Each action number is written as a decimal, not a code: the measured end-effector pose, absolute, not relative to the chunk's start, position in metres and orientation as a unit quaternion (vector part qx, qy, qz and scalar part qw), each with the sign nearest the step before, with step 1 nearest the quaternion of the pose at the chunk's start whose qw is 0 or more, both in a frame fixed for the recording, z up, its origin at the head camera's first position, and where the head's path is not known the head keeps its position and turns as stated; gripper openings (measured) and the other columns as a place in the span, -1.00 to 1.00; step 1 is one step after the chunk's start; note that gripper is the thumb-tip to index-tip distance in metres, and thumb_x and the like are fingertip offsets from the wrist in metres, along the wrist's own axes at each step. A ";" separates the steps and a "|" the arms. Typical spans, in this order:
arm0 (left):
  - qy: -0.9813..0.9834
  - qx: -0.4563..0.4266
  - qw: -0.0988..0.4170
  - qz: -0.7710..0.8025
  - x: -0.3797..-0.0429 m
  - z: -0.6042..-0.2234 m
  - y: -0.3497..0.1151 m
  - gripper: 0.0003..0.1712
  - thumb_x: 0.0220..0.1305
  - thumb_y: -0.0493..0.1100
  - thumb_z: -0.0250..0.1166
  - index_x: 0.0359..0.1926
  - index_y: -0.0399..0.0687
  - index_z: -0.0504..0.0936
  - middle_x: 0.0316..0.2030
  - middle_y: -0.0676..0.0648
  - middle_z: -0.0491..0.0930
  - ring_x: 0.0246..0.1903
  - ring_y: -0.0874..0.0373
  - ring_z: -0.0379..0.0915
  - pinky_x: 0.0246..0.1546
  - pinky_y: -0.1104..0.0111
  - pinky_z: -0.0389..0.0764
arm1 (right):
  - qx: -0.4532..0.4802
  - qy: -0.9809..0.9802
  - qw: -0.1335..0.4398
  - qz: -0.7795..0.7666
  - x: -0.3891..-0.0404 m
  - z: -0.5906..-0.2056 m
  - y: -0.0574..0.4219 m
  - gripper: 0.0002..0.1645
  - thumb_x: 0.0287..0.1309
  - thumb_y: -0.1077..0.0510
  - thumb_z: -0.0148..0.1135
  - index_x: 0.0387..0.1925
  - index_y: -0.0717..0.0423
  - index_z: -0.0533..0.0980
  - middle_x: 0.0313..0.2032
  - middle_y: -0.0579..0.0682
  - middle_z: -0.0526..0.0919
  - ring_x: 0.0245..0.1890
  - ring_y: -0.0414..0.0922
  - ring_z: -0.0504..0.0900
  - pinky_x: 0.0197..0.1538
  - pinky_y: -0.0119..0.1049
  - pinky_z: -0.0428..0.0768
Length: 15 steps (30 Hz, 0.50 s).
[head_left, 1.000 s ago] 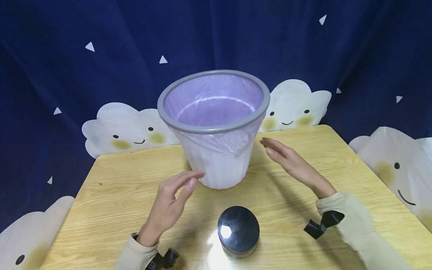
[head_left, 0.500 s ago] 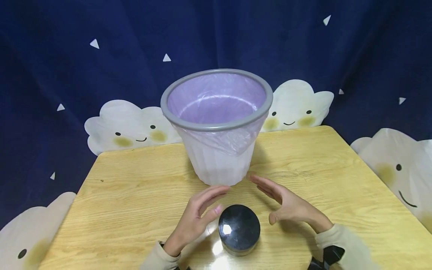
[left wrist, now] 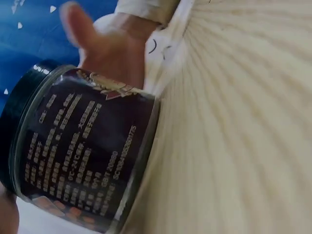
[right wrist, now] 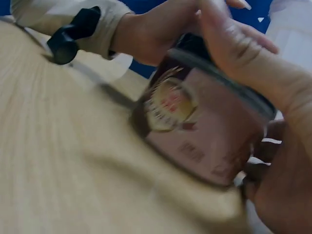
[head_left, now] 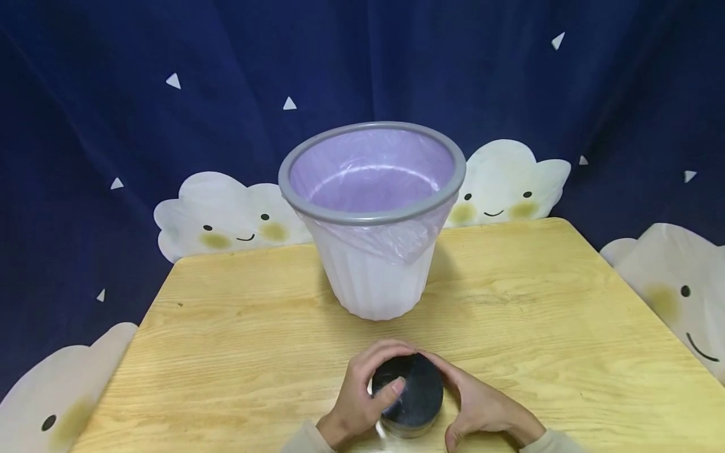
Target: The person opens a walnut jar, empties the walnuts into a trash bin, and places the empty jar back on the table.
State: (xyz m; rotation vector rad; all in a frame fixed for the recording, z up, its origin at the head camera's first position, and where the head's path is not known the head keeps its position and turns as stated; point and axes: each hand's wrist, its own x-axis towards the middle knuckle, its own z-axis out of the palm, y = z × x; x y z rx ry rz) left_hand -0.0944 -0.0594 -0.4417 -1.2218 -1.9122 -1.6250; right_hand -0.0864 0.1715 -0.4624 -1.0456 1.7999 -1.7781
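Observation:
A squat jar (left wrist: 92,151) with a glossy black lid (head_left: 416,399) and a dark printed label stands on the wooden table. My left hand (head_left: 365,390) grips it at the lid: its thumb lies over the top and its fingers bend round the far side. My right hand (head_left: 481,402) is at the jar's right, fingers reaching along the far side to meet the left fingertips, thumb spread away from the near side. In the left wrist view, the right hand (left wrist: 114,53) shows behind the jar. The right wrist view has a pinkish label face with a round emblem.
A white bin (head_left: 379,277) with a grey rim and a purplish plastic liner stands behind the jar, towards the far side of the wooden table (head_left: 238,352). Dark blue curtains (head_left: 226,126) with white smiling clouds hang around the table.
Both hands have moved from beside the bin down to the jar. The left has closed on its lid, and the right has come in at its right side. The bin stands still.

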 end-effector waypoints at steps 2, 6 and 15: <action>-0.674 -0.428 0.177 -0.576 -0.094 -0.445 -0.059 -0.57 0.14 -0.32 0.11 0.08 -0.28 0.52 -0.01 -0.25 0.57 0.04 -0.02 0.51 0.10 0.20 0.53 | -0.382 0.650 0.179 -0.633 -0.084 -0.469 0.169 0.35 -0.19 -0.19 0.49 0.49 0.13 -0.07 0.45 0.17 0.05 0.44 -0.18 0.05 0.37 -0.47 0.09; -0.676 -0.421 0.179 -0.578 -0.095 -0.448 -0.059 -0.56 0.10 -0.30 0.14 0.06 -0.28 0.54 -0.03 -0.25 0.58 0.03 -0.02 0.52 0.10 0.20 0.53 | -0.385 0.674 0.138 -0.616 -0.083 -0.472 0.161 0.35 -0.29 0.10 0.63 0.47 0.13 -0.02 0.41 0.15 0.16 0.40 -0.09 0.15 0.37 -0.41 0.17; -0.692 -0.438 0.167 -0.548 -0.098 -0.453 -0.057 -0.57 0.18 -0.18 0.23 0.08 -0.24 0.54 -0.01 -0.20 0.60 0.02 0.00 0.55 0.05 0.23 0.57 | -0.365 0.739 0.084 -0.559 -0.081 -0.473 0.147 0.27 -0.37 0.05 0.68 0.39 -0.02 0.13 0.24 -0.02 0.42 0.17 -0.06 0.45 0.23 -0.29 0.41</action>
